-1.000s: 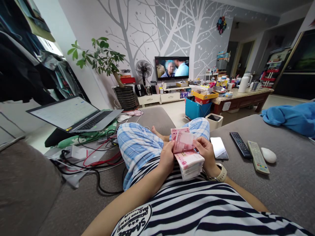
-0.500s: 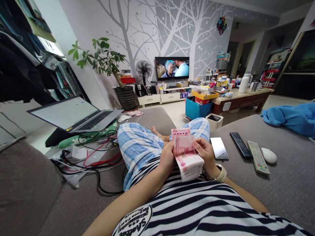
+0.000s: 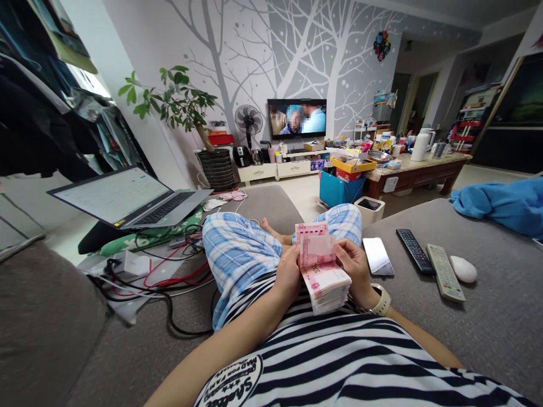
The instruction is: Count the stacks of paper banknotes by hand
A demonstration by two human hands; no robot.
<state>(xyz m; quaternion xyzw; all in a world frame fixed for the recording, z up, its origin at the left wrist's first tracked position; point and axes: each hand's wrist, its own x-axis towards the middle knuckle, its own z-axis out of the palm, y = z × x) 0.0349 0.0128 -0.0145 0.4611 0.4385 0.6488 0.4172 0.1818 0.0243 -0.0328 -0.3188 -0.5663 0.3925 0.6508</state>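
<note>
A thick stack of pink 100 banknotes (image 3: 326, 282) is held over my lap, folded so that its near end fans out toward me. My left hand (image 3: 289, 274) grips the stack along its left side, fingers closed round it. On the other side, my right hand (image 3: 354, 265) pinches the edge of an upper banknote (image 3: 317, 250) between thumb and finger; its lower fingers are partly hidden behind the stack. More of the pink notes stick up beyond the hands. A pale watch (image 3: 382, 299) is on my right wrist.
On the sofa to my right lie a smartphone (image 3: 378, 257), a black remote (image 3: 414, 250), a beige remote (image 3: 445, 272) and a white mouse (image 3: 463, 269). To my left stand an open laptop (image 3: 127, 198) and tangled cables (image 3: 169, 282). A blue bin (image 3: 339, 189) stands ahead.
Almost nothing differs. Both hands keep their hold on the banknotes, with only a very slight shift of the upper notes and fingers.
</note>
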